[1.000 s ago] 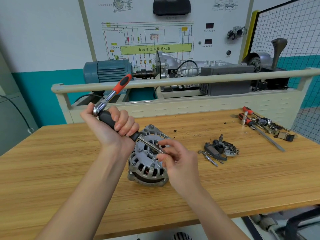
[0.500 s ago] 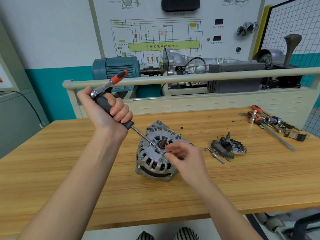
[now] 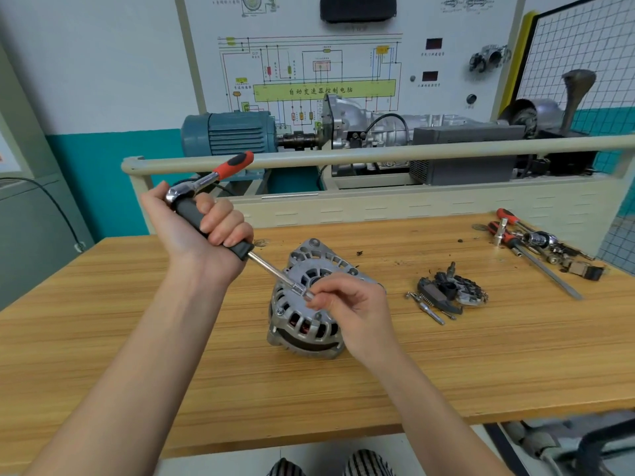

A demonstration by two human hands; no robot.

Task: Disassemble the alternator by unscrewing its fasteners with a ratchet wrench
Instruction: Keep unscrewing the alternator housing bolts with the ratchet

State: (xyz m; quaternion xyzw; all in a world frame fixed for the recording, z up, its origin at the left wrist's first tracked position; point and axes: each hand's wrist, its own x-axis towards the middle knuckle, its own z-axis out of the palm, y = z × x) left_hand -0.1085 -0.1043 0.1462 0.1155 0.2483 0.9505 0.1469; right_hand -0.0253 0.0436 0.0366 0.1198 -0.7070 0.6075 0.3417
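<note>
I am looking at the alternator [image 3: 307, 304] lying on its side near the middle of the wooden bench [image 3: 137, 355], finned housing facing me, and compared with half a second ago and a second ago it is sitting in the same spot while the tool end is shifting. My right hand [image 3: 357, 307] is pinching the socket end of the extension bar [image 3: 275, 271] between thumb and fingertips, now settling lower on the housing face than a second ago, when it was holding the tip up near the centre bore. My left hand [image 3: 206, 231] is wrapped tight around the bar's dark grip, with the ratchet wrench [image 3: 209, 178] and its red-and-black handle sticking out above my fist toward the rail. I am judging that I am reseating the socket on one of the housing fasteners, so the loosening stroke is yet to begin; whether the socket is fully on a bolt head I cannot tell, since my fingers are covering it. Just right of the alternator the removed rectifier parts [image 3: 450, 292] and loose screws are lying, and further right the spare tools [image 3: 536, 245]. On the training board [image 3: 323, 63] behind, a green strip is reading 自动变速器控制电脑; the smaller labels are too fine for me to read.
</note>
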